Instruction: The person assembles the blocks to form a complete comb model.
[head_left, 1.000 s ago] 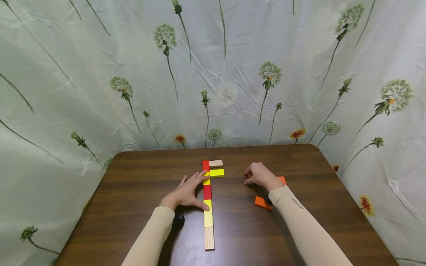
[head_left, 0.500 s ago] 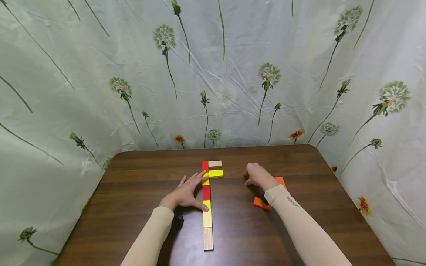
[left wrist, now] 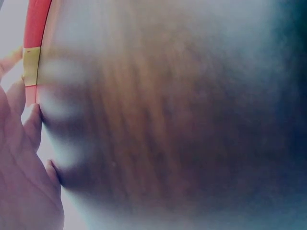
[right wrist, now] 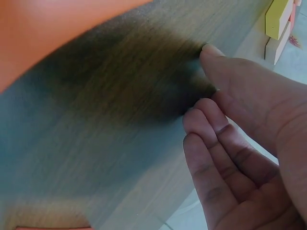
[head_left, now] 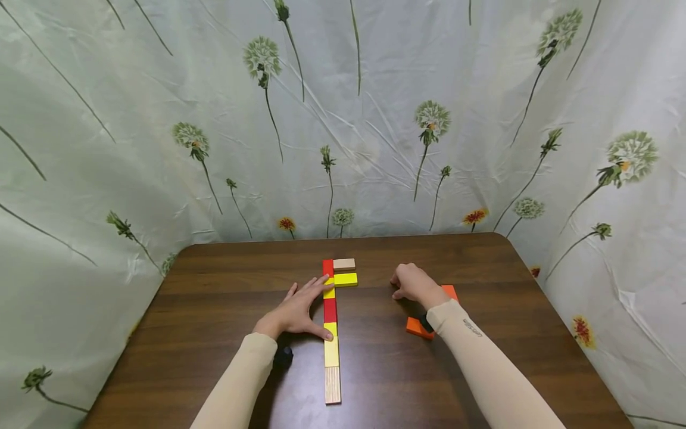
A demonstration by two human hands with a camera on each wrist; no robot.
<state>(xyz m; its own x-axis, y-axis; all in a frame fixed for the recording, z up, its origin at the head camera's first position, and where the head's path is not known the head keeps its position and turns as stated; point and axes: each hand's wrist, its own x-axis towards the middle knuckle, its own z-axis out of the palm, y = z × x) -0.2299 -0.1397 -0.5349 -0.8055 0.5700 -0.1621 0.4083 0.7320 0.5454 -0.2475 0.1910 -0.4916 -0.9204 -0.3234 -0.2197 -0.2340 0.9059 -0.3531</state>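
Observation:
A straight row of wooden blocks runs away from the person: a plain one nearest, then pale yellow, red, yellow and red. Over the row my left hand is spread wide, its thumb at the pale yellow block and its fingertips at the far yellow one. A plain block and a yellow block branch off to the right at the far end. My right hand rests low over the table, fingers loosely bent; the right wrist view shows nothing between them.
Two orange blocks, one near and one farther, lie by the right wrist, partly covered by the arm. The brown table has rounded far corners. A dandelion-print curtain hangs behind it.
The head view has drifted slightly, so everything appears a little farther left. Both hands and the blocks keep their places.

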